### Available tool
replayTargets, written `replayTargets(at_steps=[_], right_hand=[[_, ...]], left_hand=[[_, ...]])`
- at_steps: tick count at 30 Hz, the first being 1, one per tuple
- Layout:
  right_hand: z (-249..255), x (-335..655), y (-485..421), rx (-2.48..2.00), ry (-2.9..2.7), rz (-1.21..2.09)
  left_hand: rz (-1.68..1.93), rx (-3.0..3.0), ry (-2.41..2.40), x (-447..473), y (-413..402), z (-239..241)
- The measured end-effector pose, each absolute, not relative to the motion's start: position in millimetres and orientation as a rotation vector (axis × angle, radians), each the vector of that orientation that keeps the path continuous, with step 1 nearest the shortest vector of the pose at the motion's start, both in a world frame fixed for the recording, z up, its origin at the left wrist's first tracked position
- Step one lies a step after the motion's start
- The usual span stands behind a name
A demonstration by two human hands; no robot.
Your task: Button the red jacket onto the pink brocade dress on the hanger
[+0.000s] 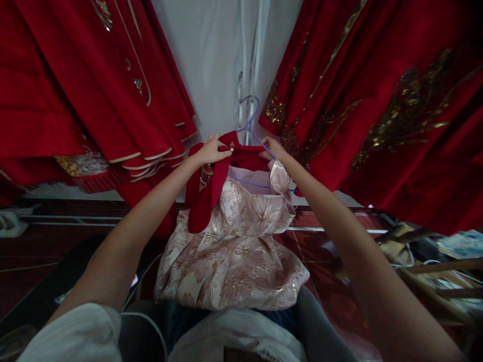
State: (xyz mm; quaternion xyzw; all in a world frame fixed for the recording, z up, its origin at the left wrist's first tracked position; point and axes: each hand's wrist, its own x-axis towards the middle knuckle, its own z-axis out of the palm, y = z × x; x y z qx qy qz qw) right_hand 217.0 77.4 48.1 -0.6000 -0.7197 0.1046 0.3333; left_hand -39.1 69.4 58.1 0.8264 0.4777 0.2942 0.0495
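A pink and cream brocade dress (234, 266) with a metallic floral pattern hangs before me on a purple wire hanger (253, 130). Over its upper left side lies a small red garment (206, 206) with a beaded tassel ornament. My left hand (214, 150) is closed on the red garment's edge, beside a small pearly clasp. On the other side of the hanger's neck, my right hand (274, 149) pinches the same red cloth by the hanger's right arm. A puffed strap of the dress sits just below my right hand. Some fingertips are hidden by cloth.
Red gowns with gold embroidery hang at the left (68, 90) and right (396, 110). Pale cabinet doors (211, 60) with handles stand between them. A wooden rack with cluttered items (433, 271) is at lower right, on the dark red tiled floor (320, 281).
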Motion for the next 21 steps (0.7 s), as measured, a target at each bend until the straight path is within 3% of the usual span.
replayTargets(at_steps=[5, 12, 17, 21], right_hand=[[55, 269, 65, -1.762, -1.733, -0.1], [78, 352, 33, -1.967, -1.76, -0.172], [85, 358, 2, -2.215, -1.967, 0.162], [75, 332, -35, -1.874, -1.957, 0.427]], left_hand=[[0.938, 2.662, 1.441, -39, 79, 45], [0.911, 2.702, 1.489, -33, 73, 43], [0.88, 2.699, 1.516, -23, 64, 37], [0.957, 2.674, 1.469, -22, 60, 26]])
